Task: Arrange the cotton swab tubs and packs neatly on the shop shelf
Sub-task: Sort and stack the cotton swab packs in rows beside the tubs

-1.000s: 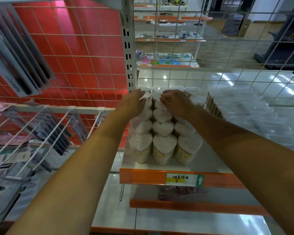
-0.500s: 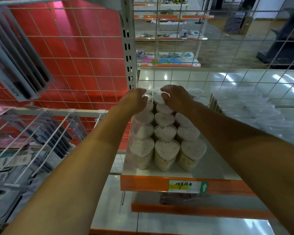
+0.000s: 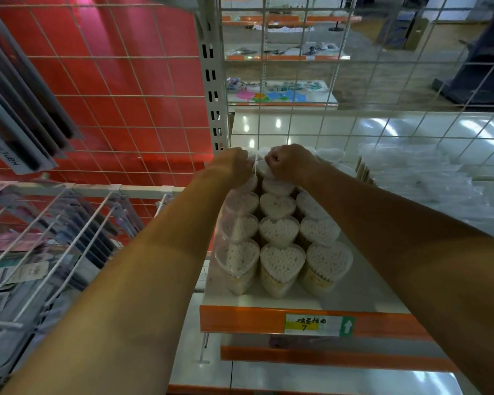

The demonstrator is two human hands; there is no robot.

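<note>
Both forearms are reaching out over the shelf (image 3: 362, 295), which is carrying heart-shaped tubs of cotton swabs (image 3: 280, 266) in three rows running front to back. At the far end of the rows, the left hand (image 3: 234, 166) and right hand (image 3: 290, 162) are sitting knuckle to knuckle, fingers curled down onto the rear tubs; exactly what they are gripping is hidden. Clear swab packs (image 3: 419, 178) are lying stacked just right of the tubs.

Red wall (image 3: 120, 81), wire grid (image 3: 382, 81), hanging packets (image 3: 20, 115), price label (image 3: 314, 325).
</note>
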